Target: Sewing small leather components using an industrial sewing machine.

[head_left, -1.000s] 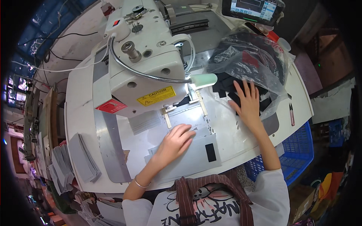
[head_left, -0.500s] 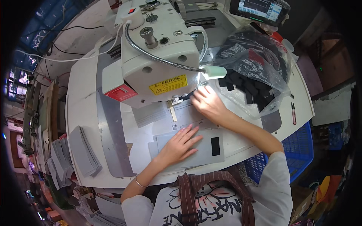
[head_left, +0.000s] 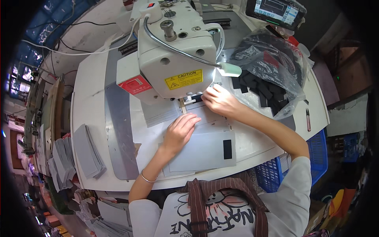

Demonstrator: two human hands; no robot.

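Below the head of a white sewing machine (head_left: 173,59), my right hand (head_left: 223,100) is closed in a pinch at the end of a small black strip (head_left: 196,98). Its fingertips are partly hidden. My left hand (head_left: 181,132) is in front of the needle area, its fingers lightly bent and pointing at a narrow pale bar (head_left: 182,106), with nothing visible in them. Under and beside that hand lies a grey panel (head_left: 203,148) with a black rectangular patch (head_left: 227,149) near its right end. Another grey sheet (head_left: 162,112) with stitched lines lies under the machine head.
A clear plastic bag (head_left: 272,79) of black strips lies to the right, near small snips (head_left: 308,119). Stacked grey panels (head_left: 89,152) stand at the left. A lit lamp (head_left: 229,70) hangs beside the machine head. A blue basket (head_left: 270,173) is below the table's right edge.
My left hand has lifted off the grey panel and moved up toward the needle area, its fingers drawing together. My right hand stays by the black strip. The view has shifted slightly.
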